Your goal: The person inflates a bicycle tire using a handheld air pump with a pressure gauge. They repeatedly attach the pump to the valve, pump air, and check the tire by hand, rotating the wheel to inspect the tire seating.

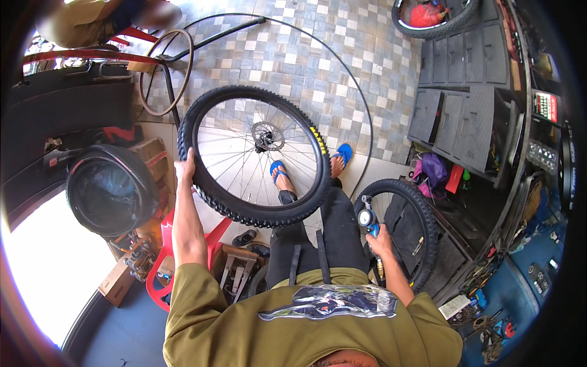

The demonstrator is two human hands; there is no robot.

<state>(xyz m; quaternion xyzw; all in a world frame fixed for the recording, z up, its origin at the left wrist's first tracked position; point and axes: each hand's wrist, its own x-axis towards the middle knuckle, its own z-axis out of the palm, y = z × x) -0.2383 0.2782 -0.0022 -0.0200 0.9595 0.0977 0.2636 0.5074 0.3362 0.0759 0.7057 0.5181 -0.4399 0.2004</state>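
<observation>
A bicycle wheel (268,137) with a black knobby tyre, thin spokes and a disc brake rotor is held up in front of my legs. My left hand (185,166) grips its tyre at the left side, fingers closed round the tread. In my right hand (381,241), beside my right thigh, is a blue tyre inflator gun (369,225) with a round dial gauge; a brass-coloured hose fitting shows below the hand. The inflator is apart from the held wheel. Behind it, at the right, a second knobby-tyred wheel (430,240) leans against dark drawers.
A black hose (369,116) curves across the tiled floor (318,67). A bare rim (144,92) stands far left, near another person (92,21). Stacked tyres (79,202) and a red plastic chair (160,260) are at left. Dark drawers (458,58) line the right side.
</observation>
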